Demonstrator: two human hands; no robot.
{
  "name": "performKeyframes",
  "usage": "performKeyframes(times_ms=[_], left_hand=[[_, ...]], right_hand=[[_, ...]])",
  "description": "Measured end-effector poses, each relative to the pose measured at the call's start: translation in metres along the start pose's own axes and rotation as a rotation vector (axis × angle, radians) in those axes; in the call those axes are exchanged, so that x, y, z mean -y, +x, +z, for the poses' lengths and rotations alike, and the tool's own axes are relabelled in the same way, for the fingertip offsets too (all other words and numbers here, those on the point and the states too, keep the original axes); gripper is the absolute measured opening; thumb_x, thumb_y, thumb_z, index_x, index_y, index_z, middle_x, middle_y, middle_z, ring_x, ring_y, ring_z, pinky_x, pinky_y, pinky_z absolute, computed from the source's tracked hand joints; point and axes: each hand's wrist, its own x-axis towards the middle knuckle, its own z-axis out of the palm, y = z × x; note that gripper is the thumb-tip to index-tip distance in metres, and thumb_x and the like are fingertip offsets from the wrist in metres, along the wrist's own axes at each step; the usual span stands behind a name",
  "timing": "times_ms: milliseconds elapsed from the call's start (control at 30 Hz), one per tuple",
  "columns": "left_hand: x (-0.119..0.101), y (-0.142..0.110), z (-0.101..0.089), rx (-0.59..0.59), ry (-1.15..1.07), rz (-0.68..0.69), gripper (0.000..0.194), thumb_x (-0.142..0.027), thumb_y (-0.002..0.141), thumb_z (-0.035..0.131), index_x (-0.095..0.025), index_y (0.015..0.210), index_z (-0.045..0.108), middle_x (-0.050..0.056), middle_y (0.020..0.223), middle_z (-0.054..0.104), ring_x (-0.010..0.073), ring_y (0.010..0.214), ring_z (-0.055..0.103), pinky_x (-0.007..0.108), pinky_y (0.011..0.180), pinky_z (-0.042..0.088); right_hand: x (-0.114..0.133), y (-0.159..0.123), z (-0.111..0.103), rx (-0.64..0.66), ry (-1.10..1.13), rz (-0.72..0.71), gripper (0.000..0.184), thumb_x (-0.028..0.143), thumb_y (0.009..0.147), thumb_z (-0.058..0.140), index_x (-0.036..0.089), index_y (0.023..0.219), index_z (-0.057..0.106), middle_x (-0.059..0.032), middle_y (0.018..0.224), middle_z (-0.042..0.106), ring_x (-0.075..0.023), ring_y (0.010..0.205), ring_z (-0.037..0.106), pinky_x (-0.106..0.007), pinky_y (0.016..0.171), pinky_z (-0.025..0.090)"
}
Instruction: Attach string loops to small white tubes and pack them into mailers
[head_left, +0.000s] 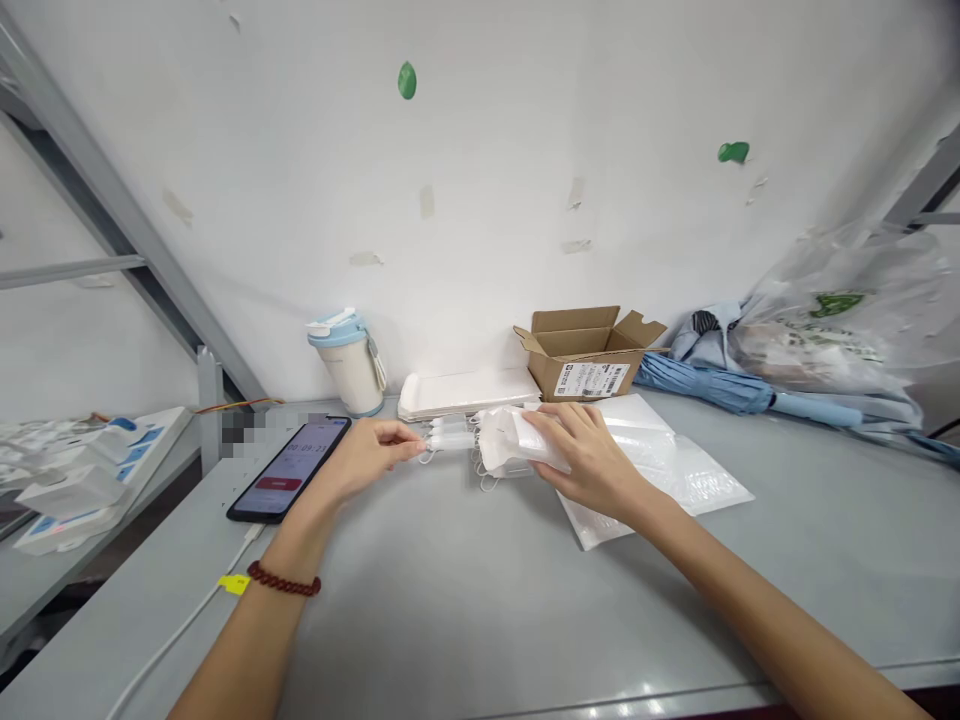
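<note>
My left hand is closed in a pinch at the left end of a clear-and-white tube-like piece, one of several lying side by side. Thin white loops stick out from the ends of these pieces. Held in my right hand is a white padded mailer, its mouth turned left towards the pieces. The fingers lie over its top and the thumb is at the near side. More looped pieces show partly beneath the mailer's mouth. Flat white bubble mailers lie under and right of my right hand.
Behind the hands lie a stack of white mailers and an open cardboard box. A tumbler stands back left, near a phone with a cable. At right are a blue umbrella and a plastic bag.
</note>
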Motion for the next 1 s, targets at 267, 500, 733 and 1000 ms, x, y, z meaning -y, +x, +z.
performKeyframes(times_ms=[267,500,733,1000], left_hand=[[-0.02,-0.006,0.022,-0.025,-0.146,0.052,0.022,-0.038,0.069,0.064,-0.016,0.072,0.067,0.002,0.072,0.064,0.0131,0.065,0.051,0.023,0.058,0.038],[-0.017,-0.004,0.053,0.012,-0.245,0.126,0.017,-0.034,0.07,0.065,-0.018,0.071,0.069,0.003,0.079,0.065,0.0169,0.077,0.055,0.025,0.064,0.04],[-0.021,-0.01,0.081,0.048,-0.337,0.246,0.017,-0.03,0.074,0.063,-0.017,0.067,0.07,0.004,0.088,0.063,0.0173,0.085,0.055,0.024,0.07,0.041],[-0.024,-0.011,0.075,0.115,-0.397,0.271,0.024,-0.033,0.081,0.056,-0.016,0.078,0.073,0.003,0.077,0.068,0.0155,0.074,0.055,0.024,0.066,0.04]], right_hand=[[0.004,-0.001,0.003,0.004,0.066,-0.052,0.046,0.022,0.08,0.051,0.017,0.125,0.042,-0.0147,0.111,0.052,-0.0274,0.1,0.047,-0.045,0.084,0.036],[0.008,-0.002,0.004,-0.007,0.102,-0.106,0.046,0.02,0.079,0.053,0.015,0.123,0.045,-0.0142,0.109,0.052,-0.0259,0.097,0.046,-0.043,0.084,0.036],[0.015,-0.002,0.003,-0.018,0.13,-0.152,0.042,0.015,0.077,0.052,0.015,0.119,0.047,-0.0128,0.104,0.054,-0.0242,0.094,0.047,-0.041,0.082,0.037],[0.018,-0.002,-0.001,-0.053,0.143,-0.17,0.041,0.016,0.078,0.052,0.015,0.119,0.047,-0.0114,0.104,0.055,-0.0222,0.091,0.048,-0.039,0.081,0.037]])
